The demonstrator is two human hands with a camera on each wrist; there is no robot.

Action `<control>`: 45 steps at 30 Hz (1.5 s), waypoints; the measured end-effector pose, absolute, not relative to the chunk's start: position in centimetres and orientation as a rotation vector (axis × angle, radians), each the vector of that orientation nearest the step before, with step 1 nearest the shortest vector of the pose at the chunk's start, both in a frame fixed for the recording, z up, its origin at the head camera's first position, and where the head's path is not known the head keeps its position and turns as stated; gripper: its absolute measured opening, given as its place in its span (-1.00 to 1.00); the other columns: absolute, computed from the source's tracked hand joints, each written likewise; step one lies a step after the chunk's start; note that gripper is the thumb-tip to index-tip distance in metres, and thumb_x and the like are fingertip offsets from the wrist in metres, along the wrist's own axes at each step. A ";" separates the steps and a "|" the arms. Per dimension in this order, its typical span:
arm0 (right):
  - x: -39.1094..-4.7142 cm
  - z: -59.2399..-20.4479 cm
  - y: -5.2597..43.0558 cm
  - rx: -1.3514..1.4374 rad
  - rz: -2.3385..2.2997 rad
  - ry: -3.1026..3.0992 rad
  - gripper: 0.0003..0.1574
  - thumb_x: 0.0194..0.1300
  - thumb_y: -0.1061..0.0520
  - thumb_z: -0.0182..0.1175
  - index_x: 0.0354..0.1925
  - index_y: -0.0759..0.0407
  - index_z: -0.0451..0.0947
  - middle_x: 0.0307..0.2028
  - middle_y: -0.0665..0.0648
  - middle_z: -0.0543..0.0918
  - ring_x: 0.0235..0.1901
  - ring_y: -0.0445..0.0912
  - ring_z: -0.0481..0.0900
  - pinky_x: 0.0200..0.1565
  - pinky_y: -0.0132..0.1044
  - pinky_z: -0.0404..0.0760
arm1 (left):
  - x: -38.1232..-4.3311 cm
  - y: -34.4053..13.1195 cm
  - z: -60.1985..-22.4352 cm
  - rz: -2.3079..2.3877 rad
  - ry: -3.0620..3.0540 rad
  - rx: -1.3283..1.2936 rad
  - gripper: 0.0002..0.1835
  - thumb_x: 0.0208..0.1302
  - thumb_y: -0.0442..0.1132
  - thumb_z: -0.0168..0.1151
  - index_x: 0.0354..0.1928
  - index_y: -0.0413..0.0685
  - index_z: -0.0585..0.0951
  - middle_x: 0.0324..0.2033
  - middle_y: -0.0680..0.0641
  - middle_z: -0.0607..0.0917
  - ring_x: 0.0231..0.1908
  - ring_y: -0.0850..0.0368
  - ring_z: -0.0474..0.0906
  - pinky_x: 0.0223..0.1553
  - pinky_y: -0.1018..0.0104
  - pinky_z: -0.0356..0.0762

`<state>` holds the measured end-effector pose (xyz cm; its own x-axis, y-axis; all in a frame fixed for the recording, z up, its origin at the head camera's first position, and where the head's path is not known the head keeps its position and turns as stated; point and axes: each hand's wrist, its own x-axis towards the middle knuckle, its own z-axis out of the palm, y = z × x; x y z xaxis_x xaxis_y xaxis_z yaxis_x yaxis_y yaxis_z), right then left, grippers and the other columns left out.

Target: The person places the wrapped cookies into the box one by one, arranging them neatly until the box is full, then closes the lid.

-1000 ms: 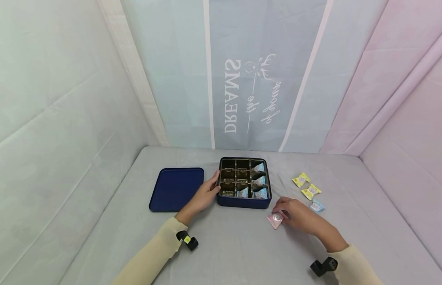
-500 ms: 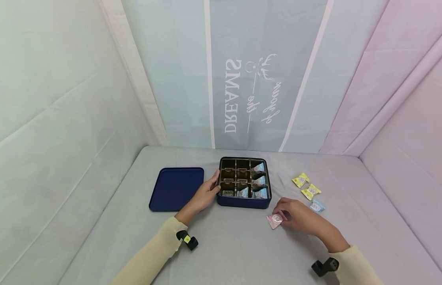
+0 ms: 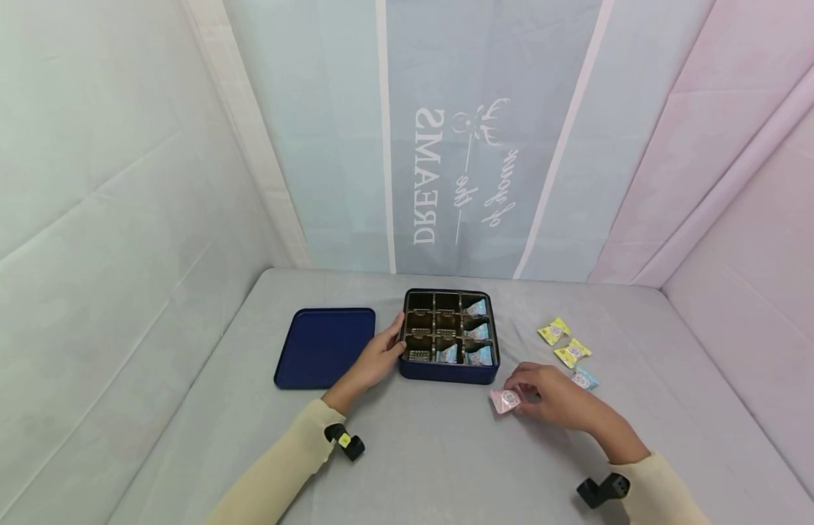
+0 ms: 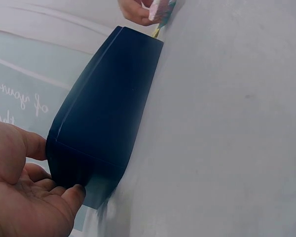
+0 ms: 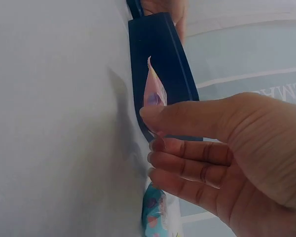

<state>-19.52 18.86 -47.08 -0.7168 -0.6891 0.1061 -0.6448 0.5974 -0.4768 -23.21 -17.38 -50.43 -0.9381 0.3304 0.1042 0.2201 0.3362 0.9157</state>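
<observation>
A navy tin box [image 3: 446,372] with a divided tray inside stands on the table; light blue wrapped candies [image 3: 477,356] fill the right column and the front middle compartment. My left hand [image 3: 378,357] grips the box's left side, thumb and fingers bent about its end in the left wrist view. To the front right of the box, my right hand [image 3: 553,397] pinches a pink wrapped candy [image 3: 505,400] between thumb and fingertips. In the right wrist view this pink candy [image 5: 154,94] stands on edge before the box wall.
The navy lid [image 3: 324,348] lies flat left of the box, behind my left forearm. Two yellow candies [image 3: 554,331] and a loose blue candy [image 3: 584,379] rest beyond my right hand. Fabric walls [image 3: 742,219] enclose the table on the back and sides.
The pink candy has risen and turned slightly in my right hand's fingertips. My left hand and the box have stayed in place.
</observation>
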 end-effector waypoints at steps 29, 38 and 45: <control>-19.7 -45.4 18.4 -1.090 -0.898 2.760 -0.64 0.11 0.23 0.51 -0.13 -0.05 0.68 -0.31 -0.21 0.59 -0.32 -0.12 0.59 -0.27 -0.23 0.70 | -21.4 -17.0 -47.3 1.744 2.419 0.505 -0.33 0.57 -0.44 -0.09 0.59 -0.30 -0.09 0.58 -0.18 -0.12 0.56 -0.13 -0.21 0.49 -0.13 -0.02; -20.3 -44.9 18.2 -1.146 -0.950 2.821 -0.60 0.11 0.22 0.53 -0.07 -0.02 0.70 -0.23 -0.20 0.64 -0.32 -0.18 0.60 -0.29 -0.26 0.69 | -21.4 -17.0 -47.2 1.720 2.414 0.480 -0.33 0.59 -0.41 -0.09 0.60 -0.24 -0.09 0.58 -0.12 -0.12 0.57 -0.06 -0.20 0.51 -0.04 -0.02; -20.8 -44.9 18.0 -1.104 -0.977 2.866 -0.63 0.15 0.20 0.51 -0.05 0.01 0.71 -0.25 -0.19 0.65 -0.32 -0.20 0.57 -0.32 -0.24 0.68 | -21.3 -17.0 -47.1 1.726 2.418 0.491 -0.33 0.59 -0.42 -0.09 0.59 -0.26 -0.09 0.58 -0.14 -0.12 0.57 -0.09 -0.20 0.51 -0.07 -0.02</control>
<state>-20.77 17.98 -44.92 -0.7623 -0.5835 0.2800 -0.6331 0.5822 -0.5102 -21.35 -16.99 -47.09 -0.9385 0.3353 0.0822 0.1867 0.2926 0.9378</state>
